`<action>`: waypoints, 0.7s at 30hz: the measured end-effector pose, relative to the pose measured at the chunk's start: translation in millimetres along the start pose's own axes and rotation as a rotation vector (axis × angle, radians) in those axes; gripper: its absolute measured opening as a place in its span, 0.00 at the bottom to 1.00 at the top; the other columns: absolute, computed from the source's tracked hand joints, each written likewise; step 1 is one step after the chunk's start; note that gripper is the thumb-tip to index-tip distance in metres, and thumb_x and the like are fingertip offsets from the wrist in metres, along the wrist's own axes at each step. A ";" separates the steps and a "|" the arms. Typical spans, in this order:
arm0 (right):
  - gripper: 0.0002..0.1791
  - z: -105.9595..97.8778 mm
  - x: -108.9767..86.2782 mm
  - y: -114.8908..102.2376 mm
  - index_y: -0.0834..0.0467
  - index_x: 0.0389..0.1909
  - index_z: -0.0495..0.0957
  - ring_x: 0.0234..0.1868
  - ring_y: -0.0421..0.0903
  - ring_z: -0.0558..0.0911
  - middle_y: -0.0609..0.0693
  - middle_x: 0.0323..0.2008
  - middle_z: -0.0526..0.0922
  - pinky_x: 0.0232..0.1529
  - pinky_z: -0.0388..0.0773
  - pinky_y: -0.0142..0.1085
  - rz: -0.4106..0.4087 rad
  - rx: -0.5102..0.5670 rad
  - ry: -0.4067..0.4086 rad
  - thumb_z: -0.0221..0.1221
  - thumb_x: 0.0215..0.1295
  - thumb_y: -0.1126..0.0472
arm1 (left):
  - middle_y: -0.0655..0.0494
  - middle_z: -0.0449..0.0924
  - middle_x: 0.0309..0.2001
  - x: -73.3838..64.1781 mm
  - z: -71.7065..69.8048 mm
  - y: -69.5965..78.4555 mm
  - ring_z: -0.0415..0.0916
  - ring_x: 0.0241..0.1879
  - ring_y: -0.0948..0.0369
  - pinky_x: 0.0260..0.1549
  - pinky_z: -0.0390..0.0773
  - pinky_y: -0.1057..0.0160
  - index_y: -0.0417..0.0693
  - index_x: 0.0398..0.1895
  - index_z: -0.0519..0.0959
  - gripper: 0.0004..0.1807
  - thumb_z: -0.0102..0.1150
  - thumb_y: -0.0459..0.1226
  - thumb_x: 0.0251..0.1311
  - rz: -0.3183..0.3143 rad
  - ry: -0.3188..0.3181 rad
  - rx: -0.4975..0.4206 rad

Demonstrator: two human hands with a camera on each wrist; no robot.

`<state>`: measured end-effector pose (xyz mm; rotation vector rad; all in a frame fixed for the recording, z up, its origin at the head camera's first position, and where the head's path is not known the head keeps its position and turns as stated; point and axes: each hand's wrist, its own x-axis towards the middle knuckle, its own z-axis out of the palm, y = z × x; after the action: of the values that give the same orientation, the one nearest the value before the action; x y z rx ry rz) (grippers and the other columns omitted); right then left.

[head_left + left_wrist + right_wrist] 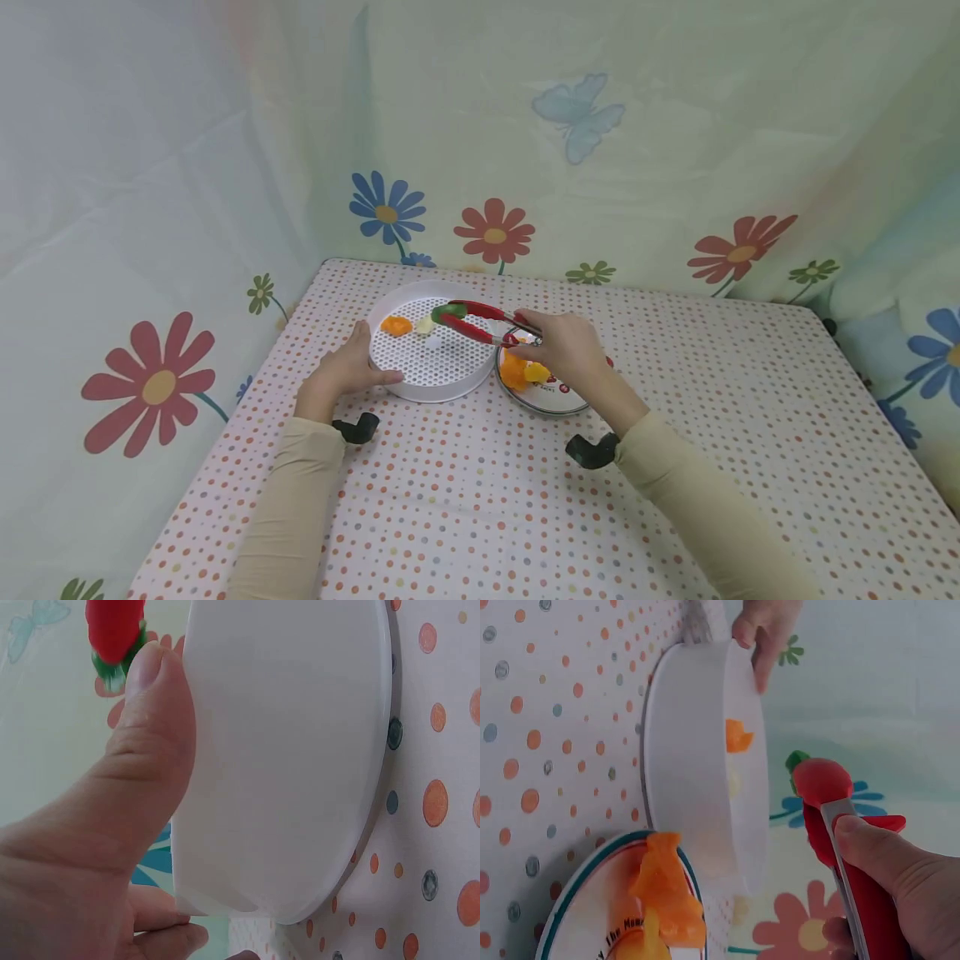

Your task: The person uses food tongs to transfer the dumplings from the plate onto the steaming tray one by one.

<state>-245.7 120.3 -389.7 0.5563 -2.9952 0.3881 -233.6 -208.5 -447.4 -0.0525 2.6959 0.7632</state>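
Observation:
My left hand (341, 368) holds the left side of a white round sieve (433, 392), thumb along its near wall. Inside, on the perforated floor, lie an orange piece (396, 326) and a pale piece (425, 326). My right hand (562, 342) grips a pair of red tongs (825, 780) with metal arms. Their tips pinch a green piece (450, 312), perhaps pepper, above the sieve. Under the right hand stands a dish (558, 409) with a dark rim; orange pieces (667, 892) and a yellow piece (536, 372) are in it. The left wrist view shows mostly the sieve's outer wall (285, 750).
A dotted cloth (465, 508) covers the table. The dish stands close against the sieve's right side. Behind and to the sides hangs a curtain (637, 183) printed with flowers and a butterfly. Dark wrist-worn parts (592, 451) sit below both hands.

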 end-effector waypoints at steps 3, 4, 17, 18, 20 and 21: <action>0.36 10.5 9.2 -15.4 0.51 0.62 0.74 0.20 0.45 0.71 0.47 0.22 0.83 0.20 0.64 0.30 -0.047 -0.013 -0.019 0.67 0.51 0.41 | 0.45 0.25 0.76 0.1 -0.5 -1.0 0.34 0.74 0.40 0.69 0.45 0.37 0.41 0.74 0.26 0.70 0.66 0.62 0.46 -0.012 0.001 -0.004; 0.36 14.2 11.8 -20.2 0.50 0.61 0.74 0.21 0.45 0.73 0.48 0.24 0.84 0.20 0.66 0.31 -0.059 -0.019 -0.025 0.67 0.51 0.41 | 0.45 0.25 0.76 0.1 -0.7 -1.5 0.35 0.74 0.39 0.69 0.46 0.36 0.41 0.74 0.26 0.71 0.66 0.62 0.46 -0.015 0.001 0.000; 0.31 51.7 28.5 -55.2 0.47 0.59 0.76 0.41 0.46 0.81 0.48 0.49 0.85 0.41 0.78 0.41 -0.136 0.040 -0.095 0.67 0.53 0.43 | 0.44 0.28 0.76 4.3 1.8 -2.6 0.35 0.75 0.41 0.68 0.42 0.34 0.39 0.74 0.28 0.70 0.67 0.61 0.45 0.008 0.019 -0.005; 0.31 53.7 29.3 -56.8 0.47 0.59 0.76 0.41 0.46 0.81 0.48 0.49 0.85 0.41 0.78 0.40 -0.135 0.039 -0.100 0.67 0.53 0.43 | 0.44 0.28 0.76 4.3 1.8 -2.1 0.35 0.75 0.41 0.68 0.42 0.33 0.39 0.74 0.28 0.70 0.67 0.61 0.45 0.011 0.023 -0.006; 0.31 57.6 31.2 -59.8 0.47 0.58 0.76 0.42 0.46 0.81 0.48 0.49 0.85 0.40 0.79 0.40 -0.134 0.027 -0.108 0.67 0.53 0.42 | 0.43 0.29 0.76 3.9 1.4 -1.0 0.36 0.74 0.40 0.67 0.43 0.33 0.39 0.74 0.29 0.70 0.67 0.61 0.45 0.011 0.026 -0.006; 0.31 59.4 32.2 -61.1 0.47 0.58 0.76 0.42 0.46 0.82 0.48 0.49 0.84 0.40 0.79 0.40 -0.134 0.025 -0.110 0.67 0.52 0.42 | 0.44 0.29 0.76 3.7 1.0 -0.3 0.36 0.74 0.40 0.67 0.43 0.32 0.39 0.74 0.29 0.70 0.68 0.61 0.45 0.007 0.027 -0.007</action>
<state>-255.0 38.7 -429.1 0.8009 -3.0366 0.3977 -236.7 -208.0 -449.6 -0.0561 2.7201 0.7798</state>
